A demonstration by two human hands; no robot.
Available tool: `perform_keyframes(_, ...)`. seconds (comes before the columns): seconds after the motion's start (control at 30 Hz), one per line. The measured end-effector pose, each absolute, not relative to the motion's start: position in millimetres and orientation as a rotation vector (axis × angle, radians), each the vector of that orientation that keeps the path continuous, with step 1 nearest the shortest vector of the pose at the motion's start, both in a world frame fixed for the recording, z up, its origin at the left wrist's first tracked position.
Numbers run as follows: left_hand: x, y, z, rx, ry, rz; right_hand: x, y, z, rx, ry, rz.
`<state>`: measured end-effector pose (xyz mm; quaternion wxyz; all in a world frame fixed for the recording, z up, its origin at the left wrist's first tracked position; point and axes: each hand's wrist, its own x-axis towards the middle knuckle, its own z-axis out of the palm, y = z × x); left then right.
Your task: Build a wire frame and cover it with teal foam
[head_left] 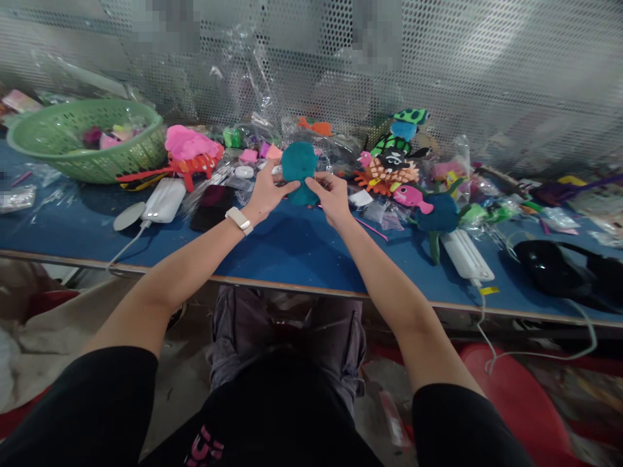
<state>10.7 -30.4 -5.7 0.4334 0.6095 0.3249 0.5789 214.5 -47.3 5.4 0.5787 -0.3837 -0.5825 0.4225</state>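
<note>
A flat teal piece (299, 163) with a rounded top is held up over the blue table, between my two hands. My left hand (267, 193) grips its left side, the thumb lying on its front. On the right side, my right hand (332, 196) pinches its lower part with thumb and fingers. Both thumbs nearly meet at the middle of the piece. The fingers behind it are partly hidden. A thin purple stick (372, 229) lies on the table to the right of my right hand.
A green basket (87, 162) stands at the left, beside pink and red clay-like figures (189, 148). White power banks (165, 200) with cables lie on both sides. Colourful figures (389, 172), plastic bags and a black object (559, 269) spread rightward. A perforated metal panel (311, 58) rises behind.
</note>
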Motion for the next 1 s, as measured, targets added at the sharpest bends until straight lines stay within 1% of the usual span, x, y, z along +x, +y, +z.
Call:
perform_keyframes(0.47, 15.8, -43.7, 5.9, 1.501, 0.808, 1.459, 214.3, -51.3, 9.2, -0.906, -1.415, 0.949)
perform_keyframes(1.0, 17.5, -39.6, 3.9, 1.499, 0.763, 1.528, 211.0, -55.7, 11.1, -0.929, -1.466, 0.902)
